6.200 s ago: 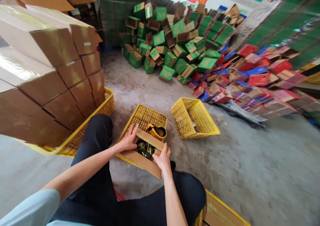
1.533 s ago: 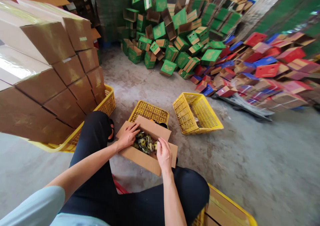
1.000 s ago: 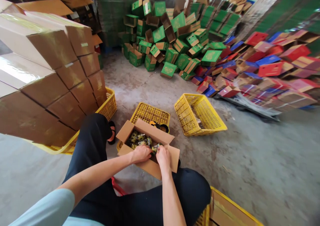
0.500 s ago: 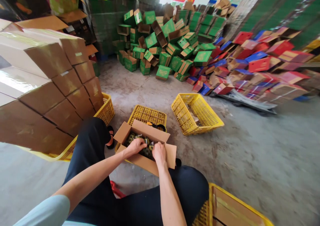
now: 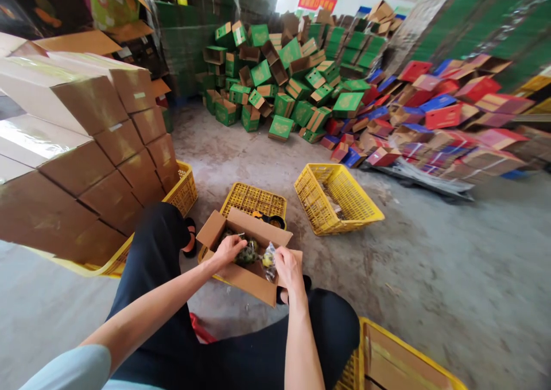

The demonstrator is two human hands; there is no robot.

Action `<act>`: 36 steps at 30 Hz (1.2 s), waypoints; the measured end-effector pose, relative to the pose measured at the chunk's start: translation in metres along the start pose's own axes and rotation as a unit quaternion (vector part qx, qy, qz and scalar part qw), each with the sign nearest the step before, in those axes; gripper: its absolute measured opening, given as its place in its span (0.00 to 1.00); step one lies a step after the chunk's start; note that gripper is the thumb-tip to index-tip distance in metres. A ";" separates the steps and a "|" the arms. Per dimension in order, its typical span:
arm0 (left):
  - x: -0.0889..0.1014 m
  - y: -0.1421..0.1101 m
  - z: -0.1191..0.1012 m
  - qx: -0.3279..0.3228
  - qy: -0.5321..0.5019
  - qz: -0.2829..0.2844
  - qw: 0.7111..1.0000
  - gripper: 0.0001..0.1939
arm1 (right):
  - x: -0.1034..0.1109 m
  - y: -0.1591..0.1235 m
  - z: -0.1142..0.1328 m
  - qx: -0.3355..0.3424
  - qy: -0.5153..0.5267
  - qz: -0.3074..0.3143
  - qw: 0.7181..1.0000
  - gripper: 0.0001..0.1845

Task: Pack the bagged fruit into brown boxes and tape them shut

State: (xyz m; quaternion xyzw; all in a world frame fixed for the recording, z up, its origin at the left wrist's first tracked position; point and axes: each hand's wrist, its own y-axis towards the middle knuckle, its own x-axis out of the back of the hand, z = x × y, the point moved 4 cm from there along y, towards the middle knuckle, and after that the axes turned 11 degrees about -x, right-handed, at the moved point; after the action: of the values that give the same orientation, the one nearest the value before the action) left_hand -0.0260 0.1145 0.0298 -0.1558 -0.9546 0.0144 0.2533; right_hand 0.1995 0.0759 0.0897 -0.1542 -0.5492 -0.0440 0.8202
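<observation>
A small brown cardboard box (image 5: 247,277) sits open in front of my knees, resting on an upturned yellow crate (image 5: 255,199). It is filled with small clear-wrapped packets. My left hand (image 5: 227,249) is closed on a dark packet (image 5: 247,256) at the box's near left. My right hand (image 5: 288,264) pinches a clear yellowish packet (image 5: 269,259) lifted just above the box's right side. A yellow and black tape dispenser (image 5: 271,219) lies on the crate behind the far flap.
Stacked brown cartons (image 5: 81,143) on a yellow crate (image 5: 183,192) rise at my left. An empty yellow basket (image 5: 338,197) tilts on the concrete floor ahead. Heaps of green boxes (image 5: 284,74) and red and blue boxes (image 5: 430,120) fill the back. Another yellow crate (image 5: 400,355) is at my right.
The box's flaps, held nearly closed several seconds ago, now stand open. Both hands went into the box, and now each has lifted a packet out of the pile.
</observation>
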 end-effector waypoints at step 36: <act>-0.021 0.026 0.004 -0.060 0.267 0.133 0.953 0.12 | -0.038 0.001 0.024 0.046 -0.068 -0.037 0.996 0.14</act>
State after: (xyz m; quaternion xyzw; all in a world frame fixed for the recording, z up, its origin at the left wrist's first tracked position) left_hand -0.0037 0.1328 0.0135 -0.2946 -0.8220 -0.0516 0.4847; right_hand 0.1637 0.0803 0.0628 -0.0987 -0.6107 -0.0384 0.7847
